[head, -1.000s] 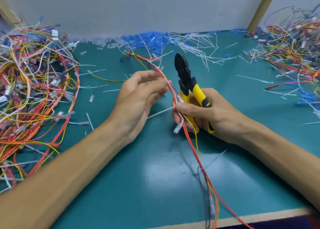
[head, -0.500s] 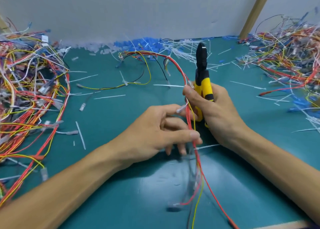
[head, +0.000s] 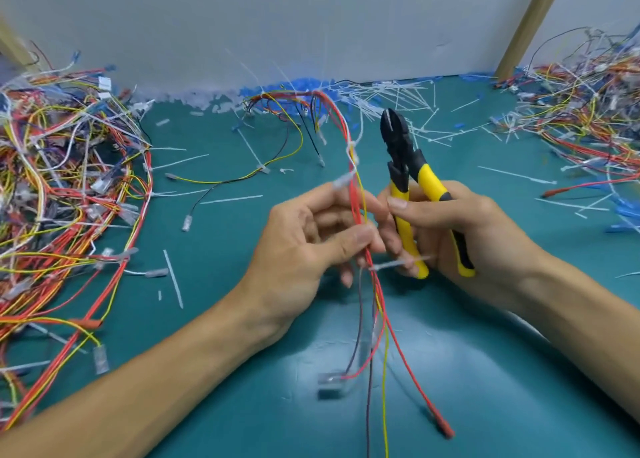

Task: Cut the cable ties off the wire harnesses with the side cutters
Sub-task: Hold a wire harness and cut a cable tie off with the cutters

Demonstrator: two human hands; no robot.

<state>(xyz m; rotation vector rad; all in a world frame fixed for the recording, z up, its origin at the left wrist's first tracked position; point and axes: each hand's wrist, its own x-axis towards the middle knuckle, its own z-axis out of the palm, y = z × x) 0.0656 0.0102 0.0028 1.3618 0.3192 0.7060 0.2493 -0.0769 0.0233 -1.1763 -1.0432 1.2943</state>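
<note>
Two wire heaps (head: 69, 198), teal mat (head: 485, 371), white wall (head: 311, 25).

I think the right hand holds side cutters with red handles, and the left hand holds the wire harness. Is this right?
Not quite: the handles are yellow, not red. In the head view the right hand holds the yellow-handled side cutters, and the left hand holds the wire harness.

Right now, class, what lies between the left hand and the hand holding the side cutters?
Head view: the harness wires run down between the left hand and right hand; a white cable tie juts across below.
</note>
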